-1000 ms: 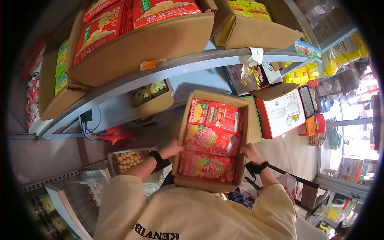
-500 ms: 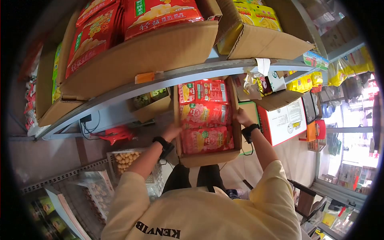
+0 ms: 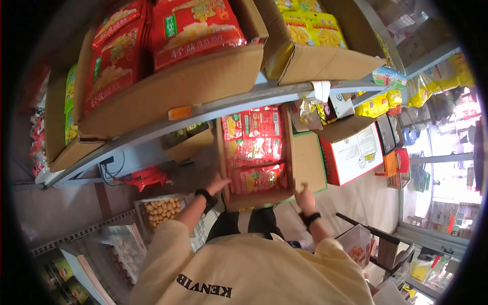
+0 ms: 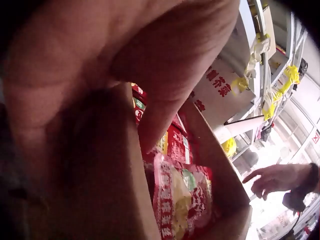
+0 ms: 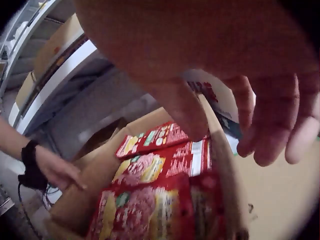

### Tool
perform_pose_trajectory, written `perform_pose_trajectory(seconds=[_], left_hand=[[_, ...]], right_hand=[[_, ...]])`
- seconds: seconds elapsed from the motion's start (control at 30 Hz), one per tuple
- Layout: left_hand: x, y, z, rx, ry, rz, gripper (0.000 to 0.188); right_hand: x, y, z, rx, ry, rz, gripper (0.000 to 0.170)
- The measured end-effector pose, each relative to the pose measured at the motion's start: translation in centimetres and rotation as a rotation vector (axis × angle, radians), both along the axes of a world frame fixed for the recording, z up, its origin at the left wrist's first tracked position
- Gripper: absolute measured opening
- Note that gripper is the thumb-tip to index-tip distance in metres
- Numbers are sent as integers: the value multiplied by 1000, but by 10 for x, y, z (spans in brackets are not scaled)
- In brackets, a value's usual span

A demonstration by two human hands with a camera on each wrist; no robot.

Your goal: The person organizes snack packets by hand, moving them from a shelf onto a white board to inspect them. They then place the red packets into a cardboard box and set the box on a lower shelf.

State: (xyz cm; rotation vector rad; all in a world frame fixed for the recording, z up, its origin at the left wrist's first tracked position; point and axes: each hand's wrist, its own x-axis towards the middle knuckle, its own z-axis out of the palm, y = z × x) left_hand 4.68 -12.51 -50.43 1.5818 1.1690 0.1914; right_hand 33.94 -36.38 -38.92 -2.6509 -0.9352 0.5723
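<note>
Left wrist view: left hand (image 4: 125, 55) wrapped over the side wall of an open-topped cardboard box (image 3: 259, 200), thumb on the inner face and the other fingers outside, so holding that wall. In the right wrist view, right hand (image 5: 210, 55) relaxed, fingers apart and slightly bent, gripping nothing, beside the opposite wall; impossible to tell whether touching the rim with the thumb. Inside the box, red food packets (image 3: 254, 150) in three rows, glossy, with small green and yellow printed patches. In the head view, far end of the box under the metal beam (image 3: 234, 100) of the upper shelf, near end just before dark trousers (image 3: 222, 226). Immediately right of the box, a flat tan panel (image 3: 309, 162) with a green edge; farther right, a red-and-white carton (image 3: 358, 157). To the left, a smaller cardboard box (image 3: 193, 147), then a red plastic bag (image 3: 146, 178) and, nearer, round tan items (image 3: 162, 209). Above, on the upper shelf, a large carton (image 3: 178, 94) of bigger red packets (image 3: 198, 33), beside yellow packets (image 3: 320, 28) in another carton (image 3: 330, 66).
</note>
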Motion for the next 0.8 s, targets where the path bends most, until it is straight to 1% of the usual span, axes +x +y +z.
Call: perform_pose_trajectory(seconds=[0.03, 0.07, 0.1, 0.13, 0.17, 0.27, 0.3, 0.37, 0.4, 0.43, 0.47, 0.53, 0.57, 0.63, 0.67, 0.73, 0.77, 0.8], left_hand=[[4, -14, 59, -36, 4, 67, 63], [6, -14, 128, -377, 193, -37, 76], [-14, -32, 78, -355, 174, 35, 91], [-20, -41, 74, -506, 358, 34, 101], [-20, -44, 87, -741, 335, -43, 99], [-14, -72, 95, -1132, 217, 91, 79], [-15, -82, 63, -1177, 83, 95, 75], [-11, -92, 26, -1167, 27, 227, 67], [-8, -97, 19, -1159, -3, 291, 63], [-3, -99, 22, -1173, -32, 473, 46], [-1, -99, 25, -1188, -82, 516, 41], [1, -95, 35, -1208, -184, 590, 31], [4, -94, 41, -1177, -212, 610, 30], [11, -96, 50, -1124, -266, 648, 29], [13, -94, 55, -1136, -294, 645, 28], [20, -90, 57, -1159, -349, 637, 28], [21, -86, 57, -1176, -425, 622, 28], [20, -77, 52, -1192, -502, 606, 28]], right_hand=[[-13, -14, 6, -96, 54, -53, 55], [-18, -27, -4, -151, 359, -169, 61], [-20, -34, -12, -206, 663, -281, 66], [-28, -39, -8, -88, 893, -333, 68], [-39, -35, -2, 30, 1121, -379, 70], [-58, -13, -25, 351, 1401, -631, 68], [-57, -6, -25, 363, 1436, -665, 63], [-55, 11, -24, 385, 1507, -741, 53], [-54, 9, -35, 393, 1522, -731, 47], [-48, 7, -56, 404, 1536, -720, 42], [-43, 9, -69, 423, 1550, -705, 36], [-37, 16, -52, 429, 1593, -728, 26], [-36, 19, -43, 431, 1615, -746, 22], [-33, 21, -40, 483, 1625, -739, 19], [-30, 21, -39, 508, 1628, -738, 18], [-12, 30, -43, 533, 1709, -693, 10], [-4, 34, -47, 544, 1748, -674, 6], [3, 42, -42, 569, 1732, -599, 10]])
